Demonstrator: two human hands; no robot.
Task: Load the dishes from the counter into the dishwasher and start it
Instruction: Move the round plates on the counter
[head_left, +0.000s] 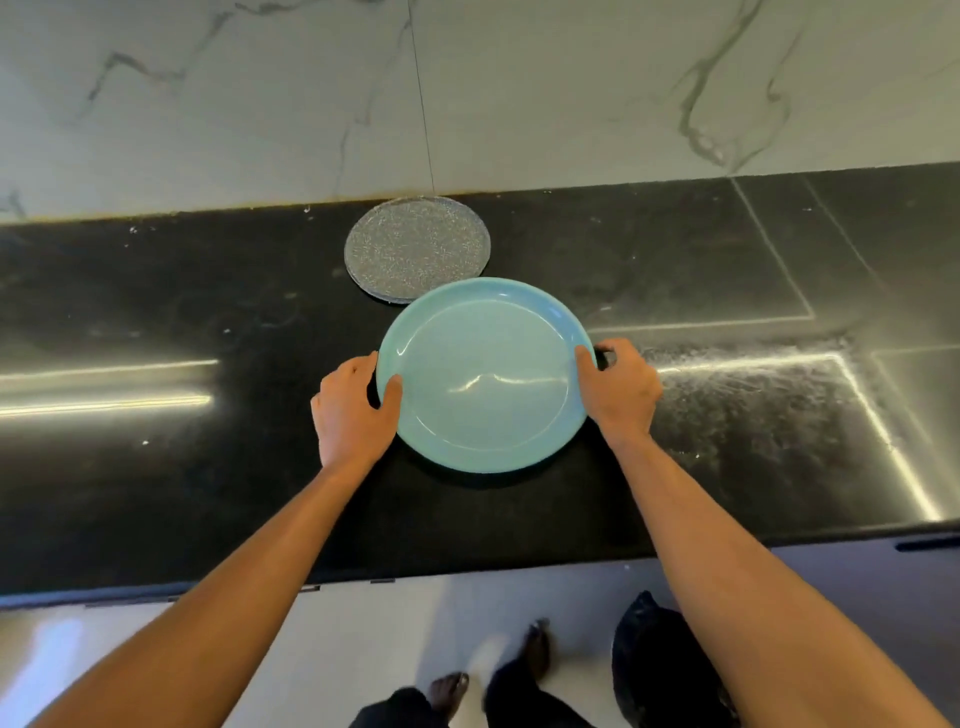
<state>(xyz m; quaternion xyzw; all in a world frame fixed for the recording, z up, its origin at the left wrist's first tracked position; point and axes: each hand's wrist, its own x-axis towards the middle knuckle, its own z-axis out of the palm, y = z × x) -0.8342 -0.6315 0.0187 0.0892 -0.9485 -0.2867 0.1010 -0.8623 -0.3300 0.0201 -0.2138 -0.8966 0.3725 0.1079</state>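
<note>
A turquoise plate (485, 379) sits over the middle of the black counter (156, 467), roughly halfway between its front edge and its back edge. The left hand (350, 410) grips the plate's left rim: the thumb lies over the top of the rim and the fingers curl under its edge. The right hand (621, 389) holds the right rim the same way, thumb on top and fingers curled round the outside. A shadow shows under the plate's near rim, but I cannot tell whether it is lifted or resting on the counter.

Behind it, a speckled grey plate (413, 244) lies flat against the counter's back edge, where the marbled wall (260, 104) rises. The turquoise plate's far rim overlaps the speckled plate's near rim in view; whether they touch cannot be told.

Dark counter surface runs wide to the left and right of both hands, with pale speckling towards the right. A broad strip of counter lies between the plate and the front edge, and beyond that edge is the light floor (389, 623).
</note>
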